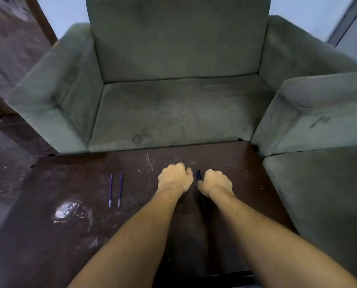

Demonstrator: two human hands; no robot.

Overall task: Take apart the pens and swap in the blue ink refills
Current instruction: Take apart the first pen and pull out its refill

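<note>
A single wide-angle view from the person's head looks forward and steeply down, close over the dark tabletop (69, 235). Both forearms reach in from the bottom edge. Beyond the fingers (186, 170), a green armchair (173, 80) fills the upper frame, bowed by the lens.

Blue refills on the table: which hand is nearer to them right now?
Left. The left hand is curled on the table just right of the two blue refills, not touching them. The right hand lies farther right, closed on a dark pen.
</note>
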